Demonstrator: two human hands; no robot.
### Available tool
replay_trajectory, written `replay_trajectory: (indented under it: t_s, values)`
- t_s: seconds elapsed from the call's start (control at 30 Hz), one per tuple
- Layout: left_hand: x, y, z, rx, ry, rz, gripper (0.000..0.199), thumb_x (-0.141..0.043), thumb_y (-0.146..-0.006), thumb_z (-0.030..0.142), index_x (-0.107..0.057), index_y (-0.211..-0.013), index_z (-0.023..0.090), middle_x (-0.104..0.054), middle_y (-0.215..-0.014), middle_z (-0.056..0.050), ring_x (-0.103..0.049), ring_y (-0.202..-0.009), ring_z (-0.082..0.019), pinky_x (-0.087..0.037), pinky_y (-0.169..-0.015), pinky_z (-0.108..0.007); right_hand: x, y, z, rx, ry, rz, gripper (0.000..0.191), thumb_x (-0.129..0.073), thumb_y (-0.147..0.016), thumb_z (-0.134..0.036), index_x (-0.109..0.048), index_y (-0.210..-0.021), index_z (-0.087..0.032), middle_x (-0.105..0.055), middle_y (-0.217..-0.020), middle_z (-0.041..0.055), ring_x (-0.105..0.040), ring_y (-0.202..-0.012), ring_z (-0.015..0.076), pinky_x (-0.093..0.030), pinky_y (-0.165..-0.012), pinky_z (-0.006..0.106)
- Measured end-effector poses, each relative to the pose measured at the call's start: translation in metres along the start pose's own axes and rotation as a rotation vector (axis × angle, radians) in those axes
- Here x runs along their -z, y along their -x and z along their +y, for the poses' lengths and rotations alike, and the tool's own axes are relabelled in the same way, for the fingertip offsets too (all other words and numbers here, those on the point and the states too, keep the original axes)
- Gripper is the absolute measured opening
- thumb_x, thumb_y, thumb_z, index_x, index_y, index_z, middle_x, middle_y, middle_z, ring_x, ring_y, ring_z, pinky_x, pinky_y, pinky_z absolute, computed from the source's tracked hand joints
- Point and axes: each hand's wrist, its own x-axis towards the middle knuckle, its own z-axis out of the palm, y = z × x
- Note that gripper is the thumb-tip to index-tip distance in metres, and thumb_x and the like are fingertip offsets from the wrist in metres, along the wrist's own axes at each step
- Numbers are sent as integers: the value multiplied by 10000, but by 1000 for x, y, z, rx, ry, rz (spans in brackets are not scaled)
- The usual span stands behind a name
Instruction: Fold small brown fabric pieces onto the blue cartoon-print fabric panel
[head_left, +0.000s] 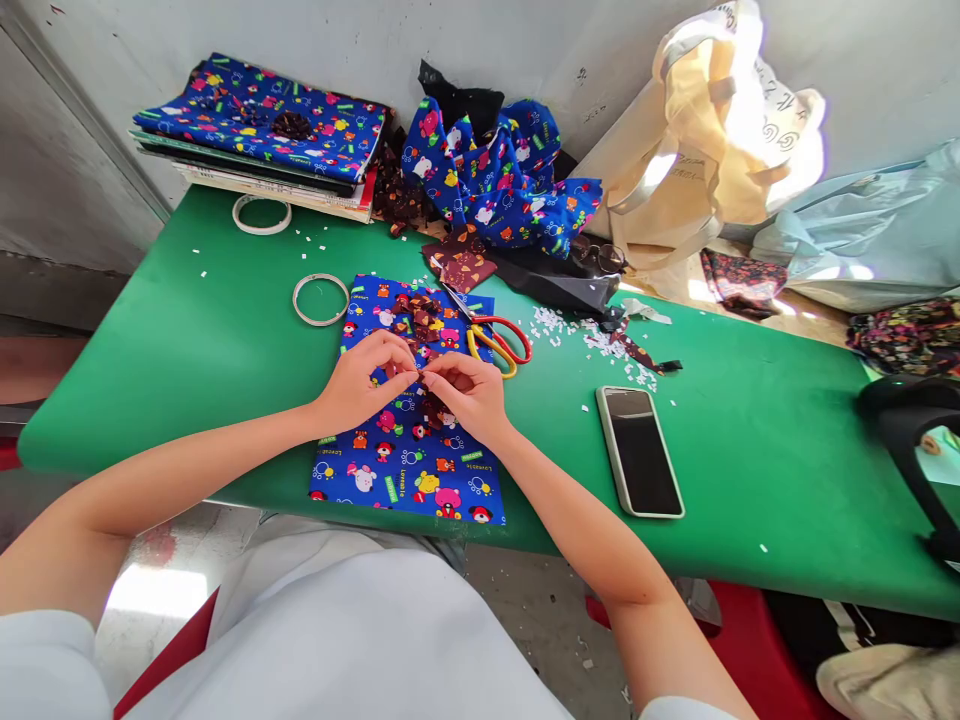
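A blue cloth point(409, 485) printed with cartoon animals lies flat near the table's front edge. Over its middle, my left hand point(369, 382) and my right hand point(474, 398) meet fingertip to fingertip. Both are closed in a pinch on a small brown fabric piece, mostly hidden by the fingers. Crumpled brown patterned scraps point(417, 316) lie on the cloth just beyond my hands, and more brown fabric shows beneath my right hand. Scissors point(511, 345) with red and yellow handles rest at the cloth's right edge, blades pointing away from me.
Two tape rolls point(320, 300) point(262, 214) lie to the left. Behind them stands a stack of books point(277, 190) topped with blue cloth. Bunched blue fabric point(487, 190) and a canvas bag point(675, 150) are at the back. White paper bits point(551, 325) and a phone point(641, 455) lie right.
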Motion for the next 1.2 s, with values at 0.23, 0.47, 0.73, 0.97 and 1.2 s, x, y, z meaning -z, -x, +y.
replay_trajectory:
  t_s: [0.23, 0.47, 0.73, 0.97, 1.2]
  values:
    - [0, 1, -2, 30, -13, -20, 113, -579, -842, 265, -598, -794, 164, -603, -903, -45, -571, -786, -116, -491, -659, -235, 0, 0, -2, -21, 49, -8, 214, -636, -770, -404, -657, -754, -191, -617, -639, 7, -512, -529, 104, -441, -501, 251]
    - [0, 0, -1, 12, -50, -22, 103, -565, -846, 246, -578, -782, 165, -607, -868, -36, -573, -794, -126, -478, -673, -248, 0, 0, -2, -26, 79, -10, 215, -632, -774, -407, -662, -751, -196, -612, -631, 11, -506, -529, 111, -430, -493, 259]
    - [0, 0, -1, 27, -29, -24, 93, -570, -838, 224, -564, -768, 163, -596, -837, -23, -562, -771, -114, -465, -650, -228, 0, 0, -4, -2, 93, -5, 164, -640, -767, -352, -668, -739, -193, -622, -624, 9, -497, -513, 106, -403, -475, 250]
    - [0, 0, -2, 23, -22, -26, 82, -569, -832, 204, -556, -762, 163, -591, -821, -19, -550, -757, -109, -459, -631, -215, 0, 0, -3, 9, 115, -9, 168, -637, -769, -351, -671, -736, -190, -627, -620, 10, -485, -491, 98, -383, -458, 247]
    - [-1, 0, -1, 6, -77, -28, 93, -561, -838, 214, -550, -759, 166, -599, -803, -18, -563, -752, -118, -460, -653, -236, 0, 1, -5, 11, 77, -41, 240, -631, -769, -433, -660, -764, -195, -593, -585, 4, -494, -499, 108, -398, -469, 254]
